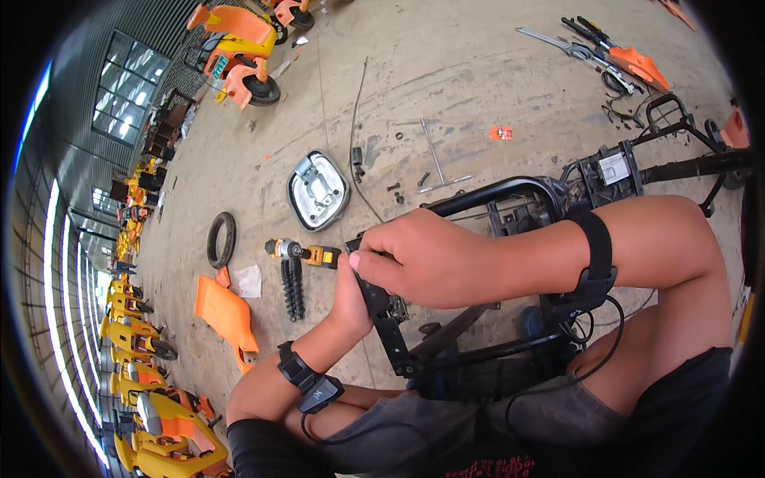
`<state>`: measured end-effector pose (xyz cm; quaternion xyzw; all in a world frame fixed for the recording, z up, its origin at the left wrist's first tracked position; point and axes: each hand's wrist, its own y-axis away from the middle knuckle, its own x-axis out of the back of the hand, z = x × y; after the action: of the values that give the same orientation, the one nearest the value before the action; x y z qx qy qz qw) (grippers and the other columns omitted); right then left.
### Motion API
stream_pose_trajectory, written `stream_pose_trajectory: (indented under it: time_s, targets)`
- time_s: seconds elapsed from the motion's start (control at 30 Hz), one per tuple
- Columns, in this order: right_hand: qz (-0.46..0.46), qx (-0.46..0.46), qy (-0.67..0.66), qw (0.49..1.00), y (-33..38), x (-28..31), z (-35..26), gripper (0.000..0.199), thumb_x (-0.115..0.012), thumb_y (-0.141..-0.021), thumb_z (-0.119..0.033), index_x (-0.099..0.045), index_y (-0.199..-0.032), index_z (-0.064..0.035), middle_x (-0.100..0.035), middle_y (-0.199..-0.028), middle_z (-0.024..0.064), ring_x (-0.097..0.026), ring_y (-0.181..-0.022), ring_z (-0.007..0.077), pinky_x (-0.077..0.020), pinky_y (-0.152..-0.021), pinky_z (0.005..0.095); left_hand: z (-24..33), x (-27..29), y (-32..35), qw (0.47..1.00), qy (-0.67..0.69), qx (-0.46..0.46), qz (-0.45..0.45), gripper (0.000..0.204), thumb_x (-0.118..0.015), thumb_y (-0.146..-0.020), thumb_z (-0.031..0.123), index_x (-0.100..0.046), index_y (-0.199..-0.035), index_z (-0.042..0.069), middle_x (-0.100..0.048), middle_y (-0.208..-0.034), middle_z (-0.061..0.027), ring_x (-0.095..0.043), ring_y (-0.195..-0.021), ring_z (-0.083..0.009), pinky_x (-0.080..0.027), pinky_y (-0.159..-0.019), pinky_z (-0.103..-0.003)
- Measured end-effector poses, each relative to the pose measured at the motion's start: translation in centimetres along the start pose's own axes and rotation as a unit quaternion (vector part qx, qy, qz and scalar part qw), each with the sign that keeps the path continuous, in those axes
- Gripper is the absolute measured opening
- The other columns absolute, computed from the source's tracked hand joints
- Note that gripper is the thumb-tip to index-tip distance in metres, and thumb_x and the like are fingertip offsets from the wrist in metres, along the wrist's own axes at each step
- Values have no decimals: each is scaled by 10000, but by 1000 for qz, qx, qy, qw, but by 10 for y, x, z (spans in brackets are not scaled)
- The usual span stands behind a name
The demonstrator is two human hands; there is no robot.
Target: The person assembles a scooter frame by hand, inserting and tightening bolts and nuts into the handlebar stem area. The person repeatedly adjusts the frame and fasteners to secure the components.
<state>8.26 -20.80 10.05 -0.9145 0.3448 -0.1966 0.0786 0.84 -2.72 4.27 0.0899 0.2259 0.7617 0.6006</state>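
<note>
A black tubular metal frame (510, 188), which looks like a scooter's, lies across in front of me. Its left end carries a flat black crossbar (388, 334) with holes. At the crossbar's far end my right hand (426, 255) is closed, fingers curled and thumb pressed in, gripping it. My left hand (351, 299) is against the crossbar's left side, just below the right hand; its fingers are mostly hidden. Just beyond the hands, a yellow-and-black cordless impact wrench (321, 256) lies on the floor, with two black coil springs (292, 291) beside it.
Around lie a silver-lined black shell (317, 191), a tyre (221, 239), an orange panel (227, 315), a T-handle wrench (433, 151), a cable (358, 111) and loose bolts (424, 178). Fork parts (586, 54) lie far right. Yellow scooters (135, 334) line the left; another (239, 48) stands farther off.
</note>
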Motion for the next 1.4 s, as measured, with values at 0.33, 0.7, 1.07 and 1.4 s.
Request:
stream_pose_trajectory:
  time_s: [0.33,0.7,1.07,1.4]
  targets:
    - [-28,29,-2,999,-8,-6,-2,391,-517,-995,-282,-642,-837,53,-642,-778,274,-634,-783,465,-504,-724,503,-6,4,-4,998,-25,-56,18,510,-298,-1055,523,-565,-1151,99,-648,-979,-70,-643,-872,-169,-548,-772,-327]
    - [-61,185,93,976,-4,-14,5,339,-520,-1004,-276,-636,-870,13,-647,-735,212,-657,-736,404,-519,-638,491,-10,11,-7,998,64,15,-7,478,-308,-1066,450,-590,-1067,64,-681,-1018,-95,-663,-1007,-192,-530,-924,-366]
    - [-223,264,156,925,56,-40,13,398,-555,-990,-333,-630,-730,-40,-638,-658,132,-661,-632,358,-521,-553,450,-14,15,-12,998,53,-16,-11,533,-301,-1027,491,-578,-919,49,-631,-718,-133,-643,-852,-301,-488,-870,-408]
    - [-356,202,225,884,68,-57,30,302,-664,-886,-311,-732,-755,-48,-705,-726,136,-710,-718,354,-555,-608,451,-23,25,-17,998,53,-17,-26,626,-276,-1021,595,-587,-923,61,-633,-736,-128,-652,-876,-310,-490,-837,-407]
